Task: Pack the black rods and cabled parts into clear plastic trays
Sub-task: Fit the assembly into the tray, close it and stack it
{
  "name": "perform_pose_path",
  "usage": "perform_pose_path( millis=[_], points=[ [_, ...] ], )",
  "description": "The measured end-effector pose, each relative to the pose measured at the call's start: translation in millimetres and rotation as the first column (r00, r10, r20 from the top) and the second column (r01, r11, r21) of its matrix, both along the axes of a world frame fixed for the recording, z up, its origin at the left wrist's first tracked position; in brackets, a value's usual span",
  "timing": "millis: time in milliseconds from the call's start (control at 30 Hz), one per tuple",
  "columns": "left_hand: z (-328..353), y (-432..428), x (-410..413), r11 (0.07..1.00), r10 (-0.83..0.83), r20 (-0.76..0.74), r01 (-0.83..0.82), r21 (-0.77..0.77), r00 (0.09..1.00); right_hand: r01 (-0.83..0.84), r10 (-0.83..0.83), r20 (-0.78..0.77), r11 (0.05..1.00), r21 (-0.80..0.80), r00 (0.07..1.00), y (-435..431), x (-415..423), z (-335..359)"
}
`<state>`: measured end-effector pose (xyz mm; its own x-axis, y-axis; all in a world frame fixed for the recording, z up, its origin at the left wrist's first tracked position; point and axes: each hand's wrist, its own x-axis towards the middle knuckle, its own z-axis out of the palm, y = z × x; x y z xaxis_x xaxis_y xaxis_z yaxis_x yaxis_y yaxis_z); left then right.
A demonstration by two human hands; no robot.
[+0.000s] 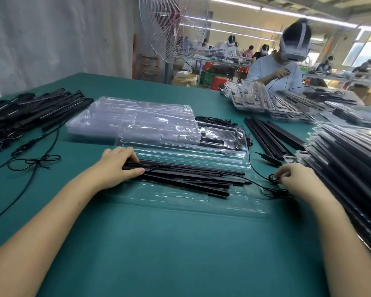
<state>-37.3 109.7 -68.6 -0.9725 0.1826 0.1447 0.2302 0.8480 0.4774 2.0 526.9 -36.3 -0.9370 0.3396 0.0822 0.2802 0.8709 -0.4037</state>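
Head view, progress: several black rods (186, 179) lie askew across the near clear tray (201, 203), seemingly not seated in its slots; judged mid-tray.
Done: filled trays (351, 163) stacked at right.
Left to do: loose rods (30, 112) far left; empty trays (137, 121) waiting behind.
Left grip (118, 166): fingers and thumb closed round the black rods' left ends.
Right grip (291, 179): fingertips pinch the cable coil (273, 179), just past the rods' right tips, at the tray's right edge.
Desk (159, 243): green mat.

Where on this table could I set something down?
Bare mat along the near edge, before the clear tray; another strip beyond the empty tray stack. Crowded: rod pile left, packed trays right, black rods and cable mid-table.
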Motion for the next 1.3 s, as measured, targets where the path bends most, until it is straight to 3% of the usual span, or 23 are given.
perform_pose_path(
  millis=[67, 267, 433, 500, 567, 633, 733, 833, 900, 1000, 1067, 1100, 1167, 1233, 1300],
  points=[
    [1, 0, 0, 1.0, 0.001, 0.012, -0.001, 0.003, 1.0, 0.026, -0.026, -0.044, 1.0, -0.014, 0.999, 2, -3, -3],
    [2, -2, 0, 0.998, 0.005, 0.042, -0.008, 0.058, 0.999, 0.048, -0.049, 0.031, 0.999, 0.014, 0.998, 7, -5, -11],
    [1, -2, 0, 0.995, 0.019, 0.034, -0.023, 0.101, 0.999, 0.21, -0.185, -0.241, 0.974, 0.082, 0.953, -6, -9, -5],
    [1, -2, 0, 0.995, 0.018, 0.036, -0.021, 0.102, 0.999, 0.207, -0.155, -0.302, 0.967, 0.148, 0.941, -10, -23, -1],
    [2, -1, 0, 0.994, 0.016, 0.044, -0.02, 0.106, 0.999, 0.107, -0.065, -0.248, 0.981, 0.16, 0.967, -10, -42, 4],
    [2, -1, 0, 0.994, 0.013, 0.053, -0.018, 0.104, 0.999, -0.014, 0.025, -0.054, 0.981, 0.196, 0.998, -9, -56, 4],
    [3, -1, 2, 0.994, 0.01, 0.054, -0.016, 0.11, 0.998, -0.059, 0.005, 0.145, 0.926, 0.373, 0.989, -4, -67, -8],
    [3, -1, 2, 0.993, 0.01, 0.044, -0.015, 0.116, 0.999, 0.004, -0.037, 0.047, 0.834, 0.552, 0.998, -9, -70, -8],
    [2, -1, 1, 0.993, 0.012, 0.031, -0.015, 0.114, 0.999, 0.037, 0.015, -0.083, 0.806, 0.591, 0.996, -13, -71, 4],
    [1, -1, 0, 0.993, 0.016, 0.024, -0.019, 0.121, 1.0, 0.061, 0.073, -0.41, 0.951, 0.304, 0.909, -24, -68, 31],
    [0, -1, -1, 0.993, 0.018, 0.021, -0.021, 0.118, 1.0, -0.099, 0.081, -0.569, 0.995, -0.001, 0.818, -37, -64, 53],
    [0, -1, -1, 0.993, 0.02, 0.02, -0.022, 0.117, 1.0, -0.227, 0.072, -0.625, 0.958, -0.173, 0.777, -45, -62, 65],
    [0, 0, -1, 0.992, 0.021, 0.021, -0.024, 0.125, 1.0, -0.471, -0.005, -0.676, 0.714, -0.518, 0.737, -63, -55, 85],
    [0, 0, -1, 0.991, 0.022, 0.022, -0.024, 0.134, 1.0, -0.584, -0.034, -0.699, 0.52, -0.623, 0.715, -77, -46, 95],
    [0, 0, 0, 0.99, 0.02, 0.021, -0.023, 0.136, 1.0, -0.631, -0.009, -0.716, 0.464, -0.622, 0.698, -88, -39, 96]
  ],
)
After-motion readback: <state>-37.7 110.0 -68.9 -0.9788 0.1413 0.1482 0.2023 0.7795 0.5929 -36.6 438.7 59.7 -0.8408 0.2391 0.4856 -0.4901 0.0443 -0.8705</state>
